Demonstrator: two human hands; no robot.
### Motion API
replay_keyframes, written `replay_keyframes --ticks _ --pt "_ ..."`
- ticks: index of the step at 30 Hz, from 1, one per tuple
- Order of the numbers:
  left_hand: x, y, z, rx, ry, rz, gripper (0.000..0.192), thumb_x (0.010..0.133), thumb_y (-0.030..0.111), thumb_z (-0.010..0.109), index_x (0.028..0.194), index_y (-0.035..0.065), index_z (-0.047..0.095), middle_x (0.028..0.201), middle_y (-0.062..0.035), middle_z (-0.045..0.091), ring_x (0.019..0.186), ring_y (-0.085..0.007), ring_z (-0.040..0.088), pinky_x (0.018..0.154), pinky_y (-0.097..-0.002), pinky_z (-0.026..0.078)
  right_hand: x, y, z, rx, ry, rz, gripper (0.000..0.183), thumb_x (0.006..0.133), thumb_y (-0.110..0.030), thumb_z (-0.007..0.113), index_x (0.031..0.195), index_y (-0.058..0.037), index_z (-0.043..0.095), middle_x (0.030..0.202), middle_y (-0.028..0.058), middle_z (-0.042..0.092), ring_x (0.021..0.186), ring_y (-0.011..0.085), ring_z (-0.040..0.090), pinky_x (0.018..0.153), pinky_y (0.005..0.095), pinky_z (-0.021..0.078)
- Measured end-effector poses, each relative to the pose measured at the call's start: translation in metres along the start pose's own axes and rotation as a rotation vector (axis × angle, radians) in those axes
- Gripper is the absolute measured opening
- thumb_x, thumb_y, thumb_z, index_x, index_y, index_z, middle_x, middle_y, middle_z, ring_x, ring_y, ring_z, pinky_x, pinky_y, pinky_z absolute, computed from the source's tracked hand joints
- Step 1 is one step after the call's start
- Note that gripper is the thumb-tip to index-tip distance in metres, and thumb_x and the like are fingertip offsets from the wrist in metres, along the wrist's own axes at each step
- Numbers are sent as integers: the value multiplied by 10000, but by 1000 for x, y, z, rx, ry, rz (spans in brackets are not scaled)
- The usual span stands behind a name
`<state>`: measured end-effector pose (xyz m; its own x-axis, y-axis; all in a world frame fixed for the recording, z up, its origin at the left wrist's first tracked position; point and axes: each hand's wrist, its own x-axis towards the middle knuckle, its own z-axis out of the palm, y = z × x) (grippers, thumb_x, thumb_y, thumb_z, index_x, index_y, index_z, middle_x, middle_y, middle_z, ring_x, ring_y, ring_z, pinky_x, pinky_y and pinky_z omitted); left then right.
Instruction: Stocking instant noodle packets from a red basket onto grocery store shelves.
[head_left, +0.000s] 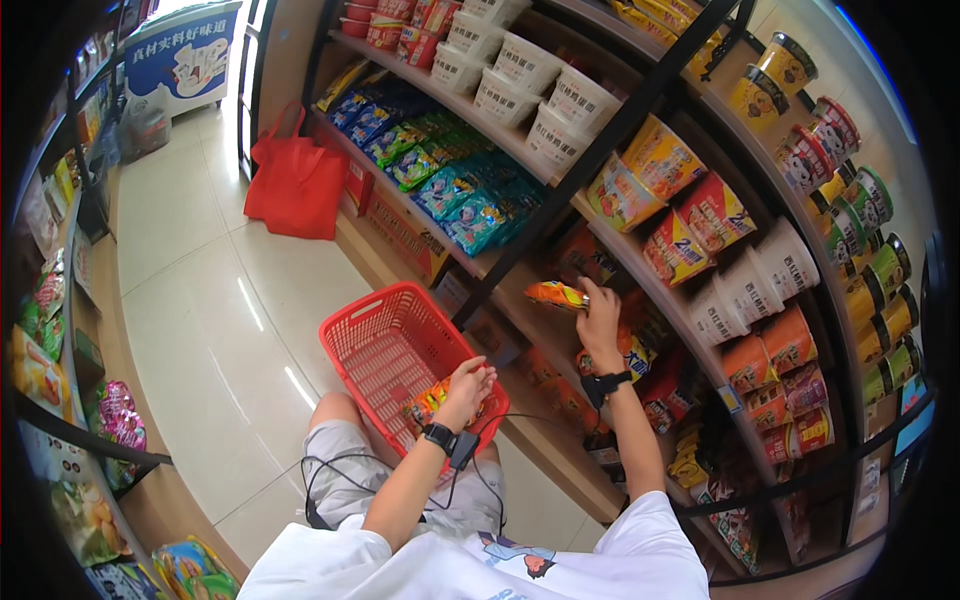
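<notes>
My right hand (600, 319) grips an orange noodle packet (556, 295) by one end, in front of the lower shelf. Below and to the left, my left hand (469, 390) is over the near end of a red plastic shopping basket (346, 360); its fingers are bent, and whether it touches the packet beneath is not plain. An orange packet (426, 405) lies inside the basket, partly hidden by that hand. The basket is between my knees. More orange and red packets (637, 356) are on the shelf beside my right wrist.
Shelves of instant noodle tubs (517, 67) and blue and green packets (450, 180) rise ahead and right. A black shelf post (570, 187) slants between bays. A red cloth bag (295, 180) stands on the tiled floor. Snack shelves line the left. A thin cable hangs near my left wrist.
</notes>
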<state>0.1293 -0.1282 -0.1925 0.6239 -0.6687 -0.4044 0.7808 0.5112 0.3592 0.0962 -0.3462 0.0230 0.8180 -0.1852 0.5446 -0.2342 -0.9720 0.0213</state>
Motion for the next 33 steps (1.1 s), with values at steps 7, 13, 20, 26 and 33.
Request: replay_keyframes --ticks 7,13,20,26,33 --pt "-43 56 15 -31 -423 11 243 1059 169 525 1271 59 568 876 -7 594 752 -106 565 645 -254 486 -30 -73 -112 681 -20 -272 471 722 136 634 1155 -38 697 1132 131 713 1131 318 632 996 370 495" --pt "-118 79 82 71 -435 -156 554 1047 533 473 1336 69 562 1156 -76 696 980 -208 680 765 -345 558 -42 -96 -158 779 -15 -481 360 739 76 713 1074 -50 686 1155 108 725 1173 322 627 1050 428 461" --pt "-153 88 101 -142 -535 -278 549 1033 502 509 1357 60 546 1254 -140 692 1084 -251 709 845 -387 599 -45 -95 -159 920 -23 -474 366 764 36 772 1103 -68 680 1271 107 685 1325 327 546 1102 422 420" --pt "-178 95 114 -53 -543 96 510 1012 255 590 1450 46 433 1388 -135 589 1235 -242 615 1029 -406 517 -57 -107 -141 1037 229 -84 551 850 15 720 1366 -60 544 1433 139 570 1376 274 487 1150 384 365" --pt "-201 96 121 361 -415 749 810 913 -7 695 1558 75 212 1449 -102 484 1336 -203 507 1093 -388 450 -104 -157 -102 1495 530 684 420 1013 -127 597 1406 -23 493 1277 122 625 1174 211 619 1005 356 490"
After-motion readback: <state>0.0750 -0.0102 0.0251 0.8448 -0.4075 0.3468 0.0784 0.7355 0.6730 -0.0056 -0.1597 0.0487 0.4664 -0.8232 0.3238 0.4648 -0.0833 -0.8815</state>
